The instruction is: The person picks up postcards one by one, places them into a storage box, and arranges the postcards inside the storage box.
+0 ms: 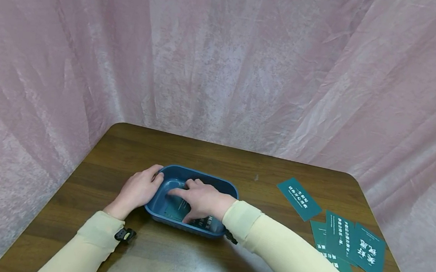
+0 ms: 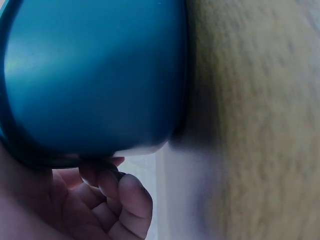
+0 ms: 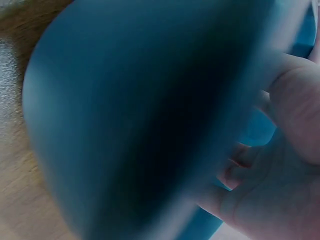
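Holds the right arm slanted in from the lower right of the head view, with right hand inside the blue bin, fingers spread; cannot tell whether touching the cards there. Has the left hand angled up from the lower left, gripping the bin's left end, thumb at the rim, fingers curled outside. Of the bin: sits upright on the desk in the lower middle, oblong, round-cornered, with dark-green, white-lettered cards inside.
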A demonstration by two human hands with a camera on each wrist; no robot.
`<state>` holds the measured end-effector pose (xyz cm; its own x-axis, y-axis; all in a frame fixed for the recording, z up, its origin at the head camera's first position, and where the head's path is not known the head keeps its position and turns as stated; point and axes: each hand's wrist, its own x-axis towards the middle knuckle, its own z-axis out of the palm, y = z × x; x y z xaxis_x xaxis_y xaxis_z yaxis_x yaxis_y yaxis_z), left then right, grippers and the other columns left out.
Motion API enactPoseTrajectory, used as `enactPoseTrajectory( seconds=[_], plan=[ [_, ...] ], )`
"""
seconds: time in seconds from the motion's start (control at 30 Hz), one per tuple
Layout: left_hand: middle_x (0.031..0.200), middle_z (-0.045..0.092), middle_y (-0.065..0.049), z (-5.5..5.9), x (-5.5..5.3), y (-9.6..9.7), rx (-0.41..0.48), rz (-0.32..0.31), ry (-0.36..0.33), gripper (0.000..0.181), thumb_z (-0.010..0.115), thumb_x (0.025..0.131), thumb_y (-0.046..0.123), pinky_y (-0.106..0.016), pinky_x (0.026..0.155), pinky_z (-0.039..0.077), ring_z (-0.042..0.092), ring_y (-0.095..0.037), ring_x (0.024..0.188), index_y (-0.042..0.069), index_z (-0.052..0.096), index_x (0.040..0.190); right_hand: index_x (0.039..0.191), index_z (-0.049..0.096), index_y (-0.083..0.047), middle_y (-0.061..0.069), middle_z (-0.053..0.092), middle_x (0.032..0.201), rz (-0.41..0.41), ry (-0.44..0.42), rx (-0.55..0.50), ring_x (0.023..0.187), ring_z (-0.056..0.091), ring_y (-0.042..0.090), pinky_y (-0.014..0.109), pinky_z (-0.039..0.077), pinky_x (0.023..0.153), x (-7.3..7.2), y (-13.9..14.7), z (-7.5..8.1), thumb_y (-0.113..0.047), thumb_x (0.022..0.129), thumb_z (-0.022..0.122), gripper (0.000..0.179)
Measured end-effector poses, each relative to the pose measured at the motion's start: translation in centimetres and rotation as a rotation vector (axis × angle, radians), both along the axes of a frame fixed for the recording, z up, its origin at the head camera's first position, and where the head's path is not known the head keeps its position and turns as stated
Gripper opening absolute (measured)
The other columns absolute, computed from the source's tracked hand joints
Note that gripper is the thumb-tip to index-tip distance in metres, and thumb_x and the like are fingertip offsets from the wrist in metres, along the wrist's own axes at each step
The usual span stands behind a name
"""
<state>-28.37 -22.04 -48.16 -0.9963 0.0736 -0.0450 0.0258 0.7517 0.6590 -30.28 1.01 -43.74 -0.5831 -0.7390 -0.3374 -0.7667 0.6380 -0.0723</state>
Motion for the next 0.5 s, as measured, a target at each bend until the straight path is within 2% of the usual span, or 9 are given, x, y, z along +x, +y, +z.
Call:
enactPoseTrajectory(
  seconds=[0.23, 0.5],
  plan=[
    [0.147, 0.067, -0.024, 0.04, -0.03, 0.02, -0.002, 0.004, -0.003, 0.049, 0.045, 0.119, 0.031, -0.068, 0.107, 0.052, 0.068, -0.045, 0.125, 0.007, 0.054, 0.16, 0.163, 0.052, -0.044, 0.008, 0.049, 0.162, 0.03, 0.004, 0.038, 0.134, 0.05, 0.024, 0.036, 0.053, 0.108, 0.14, -0.75, 0.17, -0.05, 0.094, 0.088, 0.078],
    [0.148, 0.066, -0.025, -0.19, -0.14, -0.05, -0.002, 0.003, -0.005, 0.049, 0.044, 0.118, 0.031, -0.068, 0.107, 0.052, 0.068, -0.045, 0.124, 0.006, 0.053, 0.16, 0.156, 0.057, -0.039, 0.004, 0.048, 0.159, 0.031, -0.063, 0.027, 0.129, 0.049, 0.022, 0.036, 0.055, 0.104, -0.4, -0.87, 0.24, -0.047, 0.096, 0.087, 0.067]
  ],
)
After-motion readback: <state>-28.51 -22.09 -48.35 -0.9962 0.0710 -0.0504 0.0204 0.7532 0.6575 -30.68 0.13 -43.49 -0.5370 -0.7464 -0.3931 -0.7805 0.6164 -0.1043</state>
